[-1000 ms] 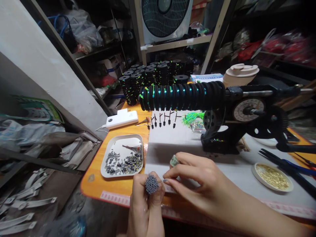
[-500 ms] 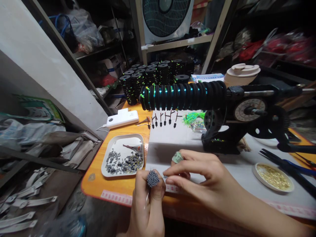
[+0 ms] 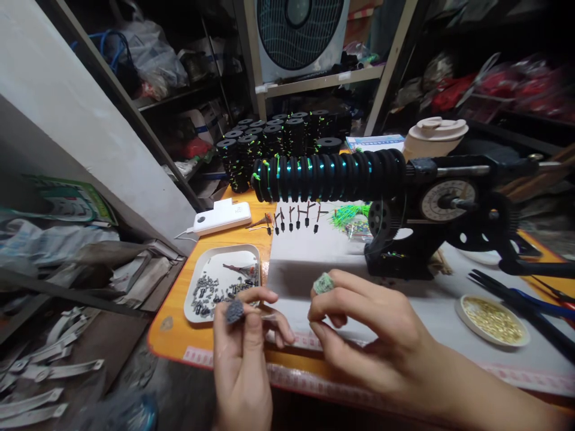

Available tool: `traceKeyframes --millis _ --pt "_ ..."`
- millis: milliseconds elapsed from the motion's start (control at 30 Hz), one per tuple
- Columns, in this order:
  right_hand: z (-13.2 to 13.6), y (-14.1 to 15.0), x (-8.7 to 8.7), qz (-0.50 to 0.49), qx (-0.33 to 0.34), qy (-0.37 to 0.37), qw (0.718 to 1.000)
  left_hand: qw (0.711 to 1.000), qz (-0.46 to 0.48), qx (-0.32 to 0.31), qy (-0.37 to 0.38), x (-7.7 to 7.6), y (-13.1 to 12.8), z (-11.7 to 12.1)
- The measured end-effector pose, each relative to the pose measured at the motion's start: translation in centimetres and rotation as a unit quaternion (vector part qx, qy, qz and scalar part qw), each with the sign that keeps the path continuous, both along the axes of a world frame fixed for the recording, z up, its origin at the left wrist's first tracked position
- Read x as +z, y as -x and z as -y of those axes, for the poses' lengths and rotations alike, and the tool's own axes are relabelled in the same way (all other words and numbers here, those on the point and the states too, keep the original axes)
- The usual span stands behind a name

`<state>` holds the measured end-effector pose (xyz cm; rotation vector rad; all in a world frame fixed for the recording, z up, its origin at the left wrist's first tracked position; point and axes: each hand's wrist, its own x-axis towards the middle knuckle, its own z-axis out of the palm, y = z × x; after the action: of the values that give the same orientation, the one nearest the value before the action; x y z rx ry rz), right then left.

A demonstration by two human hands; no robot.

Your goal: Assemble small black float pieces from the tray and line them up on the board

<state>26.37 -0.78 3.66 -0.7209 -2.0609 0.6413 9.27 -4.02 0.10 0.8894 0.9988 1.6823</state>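
My left hand (image 3: 245, 362) holds a bundle of thin grey rods (image 3: 234, 312) between thumb and index finger, with the round cluster of ends turned up. The other fingers of that hand stretch to the right, over the table edge. My right hand (image 3: 371, 326) is a short way off to the right, thumb and index fingertips pressed together. Whatever is in that pinch is too small or hidden to make out. Green wrapping (image 3: 323, 284) sits around a finger of the right hand. Beyond the left hand lies a white tray (image 3: 192, 299) with small grey, black and yellowish pieces.
A black winding machine (image 3: 399, 239) holds a row of black spools (image 3: 332, 175) across the table. More spools (image 3: 274, 134) stand behind. At right are a dish of gold bits (image 3: 494, 322) and black-and-blue pliers (image 3: 516, 293). A white power bank (image 3: 222, 216) lies at left.
My left hand has moved left with the grey bundle, tilting it and stretching out its other fingers. My right hand has shifted slightly right, still pinching.
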Motion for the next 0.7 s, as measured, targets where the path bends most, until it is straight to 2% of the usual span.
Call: traceKeyframes --millis 200,333,433,567,700 --pt "-0.1 0.2 0.1 0.009 -0.037 -0.001 0.999 0.996 0.048 -0.071 0.018 -0.2 -1.4 0.8" --pt "-0.3 0.2 0.0 0.003 -0.061 -0.005 0.998 0.997 0.04 -0.063 -0.016 -0.9 -1.7 1.1" --pt "-0.3 0.2 0.0 0.01 -0.066 0.003 0.998 0.996 -0.04 -0.023 -0.074 -1.7 -1.4 1.1" --pt "-0.2 0.3 0.2 0.03 -0.045 0.015 0.998 0.964 -0.177 0.039 -0.194 -2.8 -0.7 0.8" --pt "-0.2 0.4 0.4 0.037 -0.035 0.011 0.999 0.955 -0.204 0.041 -0.21 -3.4 -0.2 0.5"
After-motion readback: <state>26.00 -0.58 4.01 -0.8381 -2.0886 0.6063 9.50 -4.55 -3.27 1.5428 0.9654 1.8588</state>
